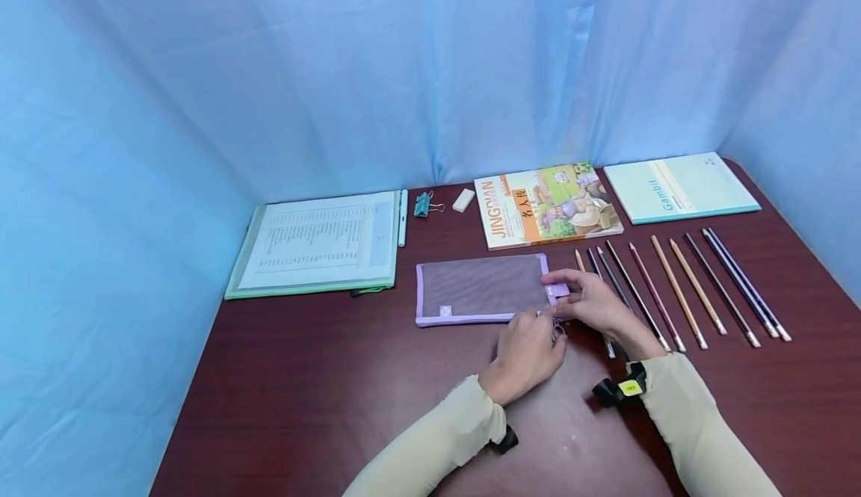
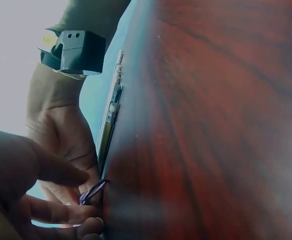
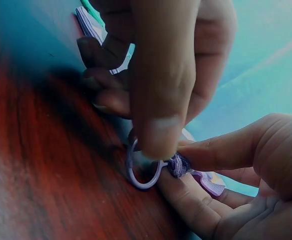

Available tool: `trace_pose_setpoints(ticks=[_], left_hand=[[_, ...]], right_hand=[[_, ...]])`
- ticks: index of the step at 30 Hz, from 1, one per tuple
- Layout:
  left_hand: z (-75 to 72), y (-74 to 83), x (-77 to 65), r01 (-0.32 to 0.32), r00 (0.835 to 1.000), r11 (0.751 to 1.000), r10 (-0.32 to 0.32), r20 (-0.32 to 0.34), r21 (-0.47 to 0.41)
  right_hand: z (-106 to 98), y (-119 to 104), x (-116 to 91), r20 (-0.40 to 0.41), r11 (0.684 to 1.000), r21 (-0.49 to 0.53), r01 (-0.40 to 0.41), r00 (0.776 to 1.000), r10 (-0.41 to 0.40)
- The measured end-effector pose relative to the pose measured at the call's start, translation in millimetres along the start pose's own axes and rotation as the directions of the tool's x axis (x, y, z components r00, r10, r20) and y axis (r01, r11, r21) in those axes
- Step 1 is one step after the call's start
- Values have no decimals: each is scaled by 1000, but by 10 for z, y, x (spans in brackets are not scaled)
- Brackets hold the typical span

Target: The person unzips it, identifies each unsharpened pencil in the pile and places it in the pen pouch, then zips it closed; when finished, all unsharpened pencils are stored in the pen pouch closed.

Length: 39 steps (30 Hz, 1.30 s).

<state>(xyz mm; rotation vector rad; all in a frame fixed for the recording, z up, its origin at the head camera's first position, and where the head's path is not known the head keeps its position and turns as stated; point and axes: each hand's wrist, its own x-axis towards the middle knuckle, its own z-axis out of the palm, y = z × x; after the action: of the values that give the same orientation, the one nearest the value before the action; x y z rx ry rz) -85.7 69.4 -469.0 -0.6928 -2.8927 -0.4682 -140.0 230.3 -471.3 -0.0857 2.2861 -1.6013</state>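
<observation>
A purple mesh zipper pouch [image 1: 480, 288] lies flat on the table, its zipper edge toward me. My left hand [image 1: 530, 351] is at the pouch's near right corner, fingers curled. Its thumb and fingers close in on the ring-shaped zipper pull [image 3: 144, 186], and the thumb hides the top of the ring in the right wrist view. My right hand [image 1: 595, 306] pinches the pouch's corner at the zipper end between thumb and finger, beside the purple side tab [image 1: 558, 290]. The two hands' fingertips nearly meet there.
Several pencils [image 1: 673, 291] lie in a row to the right, partly behind the right hand. Along the back are a green-edged document folder [image 1: 312, 243], a pen [image 1: 403, 217], a teal binder clip [image 1: 422, 204], an eraser [image 1: 463, 199], a book [image 1: 548, 205] and a notebook [image 1: 682, 187].
</observation>
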Motion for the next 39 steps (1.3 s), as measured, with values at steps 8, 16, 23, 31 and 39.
trace_pose_setpoints(ticks=[8,16,23,31,39], left_hand=[[23,6,83,92,996,996,-92,-5,-13],[-58,-82,75,52,997,999,-53,-51,-4],[-123,-249,39,87,995,995,-89,-36,-54],[-252,-598,-106,158,982,986,-163,-92,-61],[-462,-1022,-266,248,960,968,-252,-121,-49]], right_hand=[[25,8,-2,-6,1000,27,2,1000,-1],[37,-7,-6,-52,1000,15,4,999,-3],[55,-10,18,-72,1000,20,-24,997,25],[56,-49,13,-87,998,-36,-56,995,53],[60,-38,19,-97,996,-47,-70,993,66]])
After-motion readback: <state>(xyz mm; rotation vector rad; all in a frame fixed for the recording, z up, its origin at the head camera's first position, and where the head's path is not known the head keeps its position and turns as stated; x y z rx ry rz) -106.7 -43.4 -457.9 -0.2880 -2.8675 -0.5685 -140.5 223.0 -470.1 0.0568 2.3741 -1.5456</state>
